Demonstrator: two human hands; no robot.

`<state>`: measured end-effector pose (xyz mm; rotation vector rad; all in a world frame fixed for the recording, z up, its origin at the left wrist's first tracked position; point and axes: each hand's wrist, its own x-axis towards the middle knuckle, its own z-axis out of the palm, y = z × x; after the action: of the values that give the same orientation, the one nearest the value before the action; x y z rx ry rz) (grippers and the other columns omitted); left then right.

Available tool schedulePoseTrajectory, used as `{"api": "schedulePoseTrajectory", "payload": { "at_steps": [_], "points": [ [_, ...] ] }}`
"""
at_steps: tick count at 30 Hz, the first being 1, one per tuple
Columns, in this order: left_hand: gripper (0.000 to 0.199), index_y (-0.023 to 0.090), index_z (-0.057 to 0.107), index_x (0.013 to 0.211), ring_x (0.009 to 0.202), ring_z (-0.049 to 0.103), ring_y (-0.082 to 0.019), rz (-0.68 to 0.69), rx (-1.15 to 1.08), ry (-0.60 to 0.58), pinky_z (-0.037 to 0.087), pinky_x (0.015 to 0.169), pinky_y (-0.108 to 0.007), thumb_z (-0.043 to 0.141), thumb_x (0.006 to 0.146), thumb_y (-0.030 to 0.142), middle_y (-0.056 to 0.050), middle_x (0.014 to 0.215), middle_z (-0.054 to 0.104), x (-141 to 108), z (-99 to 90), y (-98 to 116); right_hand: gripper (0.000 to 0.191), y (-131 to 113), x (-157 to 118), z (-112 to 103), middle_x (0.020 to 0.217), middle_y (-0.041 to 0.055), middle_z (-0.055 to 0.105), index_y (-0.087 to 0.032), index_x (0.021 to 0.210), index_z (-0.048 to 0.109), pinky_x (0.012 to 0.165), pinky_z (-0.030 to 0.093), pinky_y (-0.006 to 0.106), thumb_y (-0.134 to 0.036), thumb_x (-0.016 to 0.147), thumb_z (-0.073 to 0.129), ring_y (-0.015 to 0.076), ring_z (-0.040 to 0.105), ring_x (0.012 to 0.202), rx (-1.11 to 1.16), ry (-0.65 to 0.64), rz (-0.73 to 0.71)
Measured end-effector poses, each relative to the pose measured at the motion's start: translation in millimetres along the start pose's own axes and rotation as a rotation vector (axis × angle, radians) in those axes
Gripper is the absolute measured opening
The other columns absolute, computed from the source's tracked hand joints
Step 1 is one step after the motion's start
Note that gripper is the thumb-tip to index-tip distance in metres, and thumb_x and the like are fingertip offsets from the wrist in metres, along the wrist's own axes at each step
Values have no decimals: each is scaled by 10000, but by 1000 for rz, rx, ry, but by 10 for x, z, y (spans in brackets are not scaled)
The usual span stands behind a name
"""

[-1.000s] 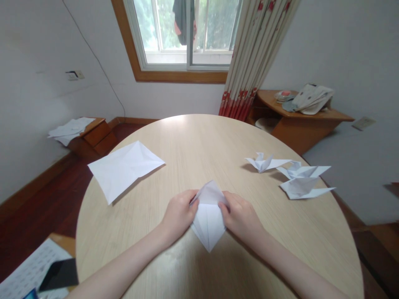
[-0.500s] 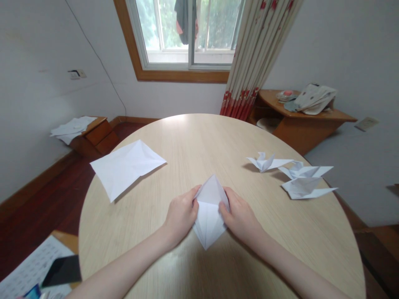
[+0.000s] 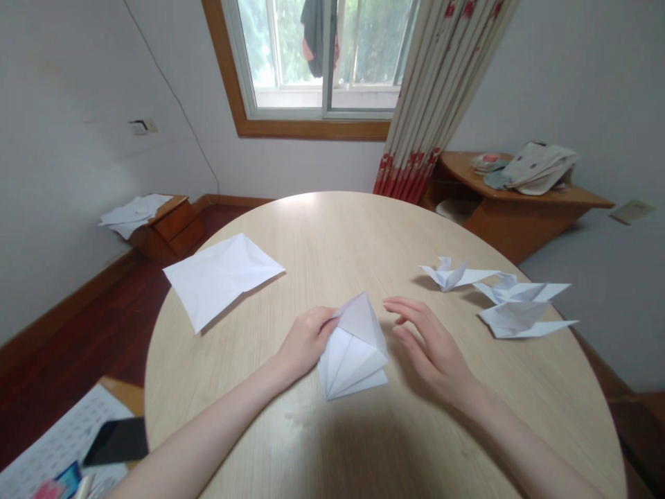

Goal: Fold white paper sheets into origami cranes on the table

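A partly folded white sheet of paper, kite-shaped with several creases, is in front of me over the round table. My left hand pinches its left edge between thumb and fingers. Just off the paper's right side is my right hand, empty, its fingers apart and slightly curled. The paper's lower right layers stand a little apart from each other.
A creased white sheet lies at the table's left. Several folded paper birds stand at the right. A dark phone and a printed page are lower left, beside the table.
My right hand has let go of the folded paper and moved off to the right, its fingers opening. The paper has turned slightly in my left hand, and its lower right layers have spread.
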<state>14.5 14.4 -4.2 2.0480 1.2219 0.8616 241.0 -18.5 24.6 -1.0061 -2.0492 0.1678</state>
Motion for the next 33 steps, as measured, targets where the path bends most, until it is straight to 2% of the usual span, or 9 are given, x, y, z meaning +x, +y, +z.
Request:
{"api": "schedulePoseTrajectory", "payload": {
  "at_steps": [2, 4, 7, 10, 14, 20, 27, 30, 33],
  "points": [
    [186, 181, 659, 894, 872, 653, -187, 20, 3, 1, 486, 801, -277, 475, 919, 169, -41, 903, 710, 4, -6, -20, 384, -3, 26, -62, 1199, 96, 603, -273, 1273, 521, 900, 492, 384, -122, 934, 424, 224, 570, 1111, -12, -5, -84],
    [188, 183, 661, 907, 880, 653, -186, 45, 6, -8, 486, 804, -274, 474, 919, 164, -44, 910, 709, 2, -8, -24, 409, -19, 37, -82, 1211, 85, 601, -288, 1295, 511, 930, 474, 389, -118, 928, 448, 220, 561, 1115, 2, -15, -88],
    [191, 186, 662, 939, 879, 652, -183, 90, 15, -29, 489, 800, -270, 472, 922, 169, -45, 909, 706, -16, -5, 7, 360, -31, 20, -19, 1221, 87, 603, -275, 1298, 508, 897, 489, 369, -209, 946, 477, 213, 576, 1076, 102, -3, 71],
    [201, 177, 661, 947, 873, 652, -183, 120, 25, -31, 492, 796, -273, 460, 932, 177, -53, 901, 705, -51, 5, 61, 281, -10, -9, 98, 1176, 93, 627, -246, 1178, 600, 931, 468, 381, -361, 963, 460, 221, 574, 1091, 279, -28, 271],
    [213, 170, 658, 907, 844, 652, -189, 98, 75, 18, 494, 780, -287, 447, 937, 177, -59, 860, 702, -114, 33, 119, 404, 10, -36, 224, 1130, 109, 645, -218, 1046, 671, 971, 424, 405, -544, 922, 465, 247, 568, 1100, 536, -159, 461],
    [208, 148, 648, 916, 798, 636, -199, 83, 253, 63, 477, 717, -304, 453, 938, 214, -71, 847, 680, -189, 69, 222, 471, -40, -59, 314, 902, 67, 640, -197, 922, 660, 768, 454, 326, -644, 828, 542, 208, 574, 836, 651, -174, 628],
    [334, 169, 673, 723, 761, 557, -224, 126, 558, 138, 366, 693, -368, 480, 949, 322, -55, 747, 663, -253, 6, 453, 423, -102, -40, 374, 673, -3, 539, -191, 730, 596, 608, 392, 272, -611, 770, 621, 150, 477, 640, 692, -138, 721],
    [416, 175, 664, 637, 719, 536, -205, 122, 553, 146, 327, 677, -366, 455, 965, 322, -47, 699, 658, -254, -45, 486, 424, -130, -39, 387, 622, -18, 498, -188, 685, 577, 541, 348, 259, -604, 752, 633, 130, 427, 581, 674, -124, 752],
    [315, 181, 688, 718, 742, 550, -195, 103, 389, 169, 338, 701, -356, 520, 937, 334, -40, 732, 661, -215, -96, 470, 416, -165, -25, 374, 573, -34, 453, -187, 644, 563, 488, 293, 249, -585, 731, 649, 109, 374, 530, 675, -168, 768]
  ]
}}
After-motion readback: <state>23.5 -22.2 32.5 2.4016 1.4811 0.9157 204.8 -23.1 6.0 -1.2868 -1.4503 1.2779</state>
